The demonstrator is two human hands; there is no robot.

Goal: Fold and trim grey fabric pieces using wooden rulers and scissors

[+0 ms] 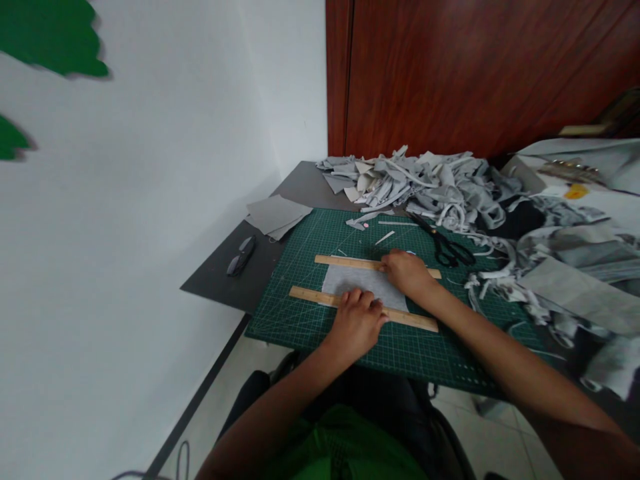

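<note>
While the left hand (356,323) bears down on the near ruler (410,319), the right hand (404,268) rests bent over the far ruler (350,263), and between the two wooden strips a piece of light grey fabric (370,280) lies flat on the green cutting mat (285,317), which itself covers much of the dark table (215,280). The left grip is curled, its fingers reaching across the strip onto the cloth; the right grip looks narrow at the strip's edge, though whether either one truly closes around the wood, rather than pressing on it, I cannot tell. The step in hand seems to be lining up or flattening the cloth with the rulers, which run roughly parallel. A next move would, I judge, call for steady, even pressure from both hands, so that the fabric stays unwrinkled and neither strip slides askew. Black scissors (434,232) lie on the mat beyond the right hand, apart from it, near a heap of grey scraps (425,180) at the back.
</note>
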